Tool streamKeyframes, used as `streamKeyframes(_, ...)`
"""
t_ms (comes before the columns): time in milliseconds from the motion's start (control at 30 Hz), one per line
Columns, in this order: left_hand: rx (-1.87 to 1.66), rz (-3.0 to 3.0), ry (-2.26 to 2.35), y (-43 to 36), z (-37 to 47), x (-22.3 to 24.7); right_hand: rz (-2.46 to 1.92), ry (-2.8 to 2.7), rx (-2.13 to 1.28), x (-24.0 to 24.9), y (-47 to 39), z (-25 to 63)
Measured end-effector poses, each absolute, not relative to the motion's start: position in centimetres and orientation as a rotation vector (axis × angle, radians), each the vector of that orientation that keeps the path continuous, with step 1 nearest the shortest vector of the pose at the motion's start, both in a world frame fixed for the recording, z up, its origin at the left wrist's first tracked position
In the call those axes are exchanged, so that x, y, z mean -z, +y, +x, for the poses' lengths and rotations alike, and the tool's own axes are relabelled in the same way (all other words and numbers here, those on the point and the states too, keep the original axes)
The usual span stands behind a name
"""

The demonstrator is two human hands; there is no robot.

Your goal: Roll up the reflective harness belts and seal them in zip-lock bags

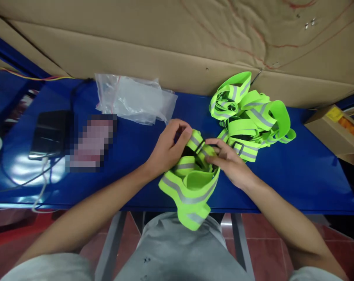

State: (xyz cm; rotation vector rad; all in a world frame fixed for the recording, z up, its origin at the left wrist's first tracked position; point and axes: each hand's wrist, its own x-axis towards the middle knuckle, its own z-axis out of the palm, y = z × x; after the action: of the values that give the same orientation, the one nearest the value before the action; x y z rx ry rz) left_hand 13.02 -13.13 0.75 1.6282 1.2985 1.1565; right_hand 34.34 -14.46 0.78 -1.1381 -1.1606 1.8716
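A neon yellow-green reflective strap (183, 191) with a grey stripe hangs in loops over the table's front edge. My left hand (172, 144) is closed on its upper part, thumb and fingers pinching the band. Close beside it, the fingers of my right hand (228, 162) grip the same strap near a black buckle (199, 146). Just past my right hand lies a heap of similar reflective straps (259, 117), some rolled, with another dark buckle showing at its near side. Parts of the held strap are hidden behind my fingers.
On the blue table (297, 179), a clear plastic bag (136, 99) lies at the back. To the left are a black device (50, 134) with cables and a blurred-out flat object (93, 142). A cardboard box (338, 132) stands at right; cardboard panels (136, 50) line the back.
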Motion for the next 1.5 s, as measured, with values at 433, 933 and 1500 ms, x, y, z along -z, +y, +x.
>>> streamKeyframes(433,-0.798,1.032,0.842,-11.5,10.1,-2.5,-1.010,-1.787,-1.217,-5.7,-14.4,39.5)
streamKeyframes(933,-0.597,0.949,0.639,-13.5,12.8,-1.4,-0.746,-2.441,-0.510,-5.1,-13.2,35.4)
streamKeyframes(1500,-1.288,2.143,1.110,-13.9,10.8,-4.1,-1.273,-1.638,-0.976,-3.9,-13.7,36.4)
